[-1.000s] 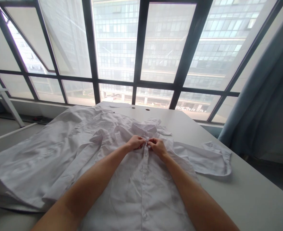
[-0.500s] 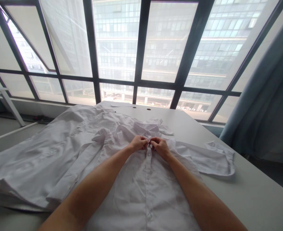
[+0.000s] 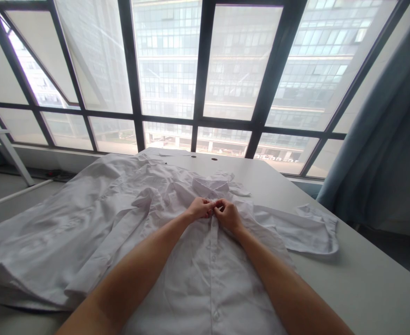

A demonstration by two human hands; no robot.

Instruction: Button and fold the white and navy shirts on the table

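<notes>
A white button-up shirt lies front side up before me, its collar pointing away. My left hand pinches the front placket just below the collar. Right beside it, my right hand is closed on the same strip of cloth, with the fingertips of both hands meeting. The button or buttonhole between the fingers is hidden. Below the hands, several small buttons run down the placket. One sleeve of the shirt stretches out to the right.
More white shirts lie spread in a layer on the left. Everything rests on a white table, with two dark round holes near its far edge. Beyond stand large black-framed windows; a blue-grey curtain hangs at the right.
My right hand has shifted slightly left and its fingertips now press against those of my left hand, closing the small gap between them. The shirts lie as before.
</notes>
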